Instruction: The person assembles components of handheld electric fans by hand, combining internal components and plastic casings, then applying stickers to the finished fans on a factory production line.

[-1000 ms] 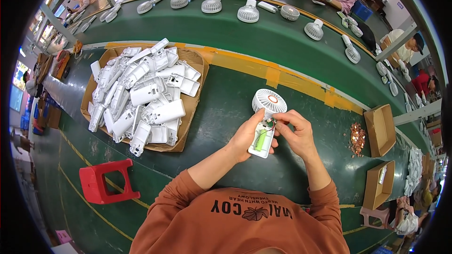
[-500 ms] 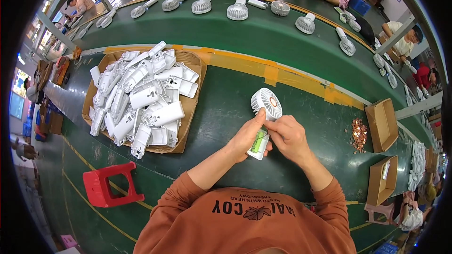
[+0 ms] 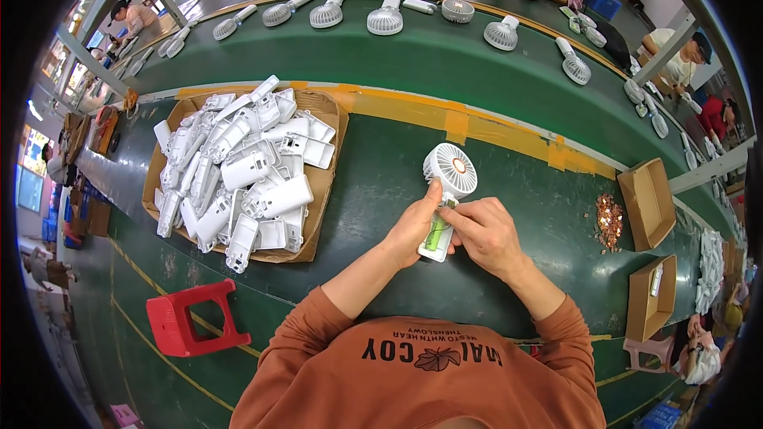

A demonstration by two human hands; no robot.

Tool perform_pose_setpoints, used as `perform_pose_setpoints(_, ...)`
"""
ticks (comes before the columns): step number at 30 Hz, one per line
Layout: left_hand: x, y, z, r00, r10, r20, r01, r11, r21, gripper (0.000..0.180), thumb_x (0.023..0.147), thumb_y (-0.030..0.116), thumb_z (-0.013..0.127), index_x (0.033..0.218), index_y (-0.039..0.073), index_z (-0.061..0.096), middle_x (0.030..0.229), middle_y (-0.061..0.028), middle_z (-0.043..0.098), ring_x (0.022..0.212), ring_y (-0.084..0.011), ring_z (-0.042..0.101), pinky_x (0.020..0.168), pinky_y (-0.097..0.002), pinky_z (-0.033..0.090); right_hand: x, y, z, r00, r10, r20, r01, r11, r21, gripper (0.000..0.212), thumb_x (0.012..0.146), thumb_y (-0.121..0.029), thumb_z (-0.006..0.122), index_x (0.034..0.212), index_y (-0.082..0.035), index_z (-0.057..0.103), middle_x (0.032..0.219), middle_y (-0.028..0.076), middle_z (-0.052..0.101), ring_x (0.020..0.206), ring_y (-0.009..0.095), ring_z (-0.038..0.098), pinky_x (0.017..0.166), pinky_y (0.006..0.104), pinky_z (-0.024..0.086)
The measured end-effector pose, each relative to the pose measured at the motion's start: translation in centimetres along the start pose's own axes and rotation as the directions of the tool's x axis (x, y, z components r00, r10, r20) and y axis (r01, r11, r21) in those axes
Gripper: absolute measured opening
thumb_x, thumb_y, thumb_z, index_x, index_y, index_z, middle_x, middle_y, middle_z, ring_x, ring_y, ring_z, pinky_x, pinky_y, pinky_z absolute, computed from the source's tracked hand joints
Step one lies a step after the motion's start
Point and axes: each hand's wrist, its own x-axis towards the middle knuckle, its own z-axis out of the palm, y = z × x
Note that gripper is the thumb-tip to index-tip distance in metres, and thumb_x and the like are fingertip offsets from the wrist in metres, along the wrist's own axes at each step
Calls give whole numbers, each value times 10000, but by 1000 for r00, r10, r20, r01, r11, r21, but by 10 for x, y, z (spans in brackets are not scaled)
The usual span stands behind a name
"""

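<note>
A white handheld fan [image 3: 451, 170] with an orange centre is held over the bench in front of me, its round head away from me. Its handle is uncovered, showing a green battery [image 3: 435, 233] in the white shell. My left hand [image 3: 413, 224] is closed around the handle from the left, thumb along the neck. From the right, my right hand [image 3: 486, 232] has thumb and forefinger pinched together over the open handle, just below the fan head. Whatever is between those fingertips is too small and hidden to make out.
A cardboard tray [image 3: 324, 191] heaped with white handle shells [image 3: 246, 168] stands to the left. At right are copper-coloured small parts [image 3: 609, 222] and two cardboard boxes [image 3: 645, 205]. Fans lie along a green conveyor [image 3: 318, 52] beyond. A red stool [image 3: 195, 318] stands lower left.
My right fingertips have moved slightly down over the open handle. The fan head has tipped to face up more. Fans on the conveyor have shifted left.
</note>
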Motion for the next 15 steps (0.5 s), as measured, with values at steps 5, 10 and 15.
perform_pose_setpoints(5,5,-12,-6,999,44,-18,-46,995,-90,330,969,347,428,1055,44,527,873,-57,609,698,-160,628,582,-301,549,-5,-2,-2,999,-30,16,30,999,12,366,640,-28,665,1006,-57,655,934,49,611,829,216,596,725,336,455)
perform_pose_setpoints(10,10,-21,-14,994,101,-50,-109,972,-209,223,963,238,469,1058,47,532,956,-48,602,844,-148,618,724,-302,531,-12,-7,13,1000,13,20,-10,989,-150,279,705,-10,604,981,4,636,1017,89,585,890,240,586,740,355,456)
perform_pose_setpoints(15,20,-29,-10,984,145,-106,-166,960,-227,202,955,216,491,1056,48,539,946,-42,591,872,-139,585,768,-304,490,-16,-7,23,994,105,9,-102,984,-144,232,720,-6,598,948,21,633,1004,108,583,870,270,581,731,363,462)
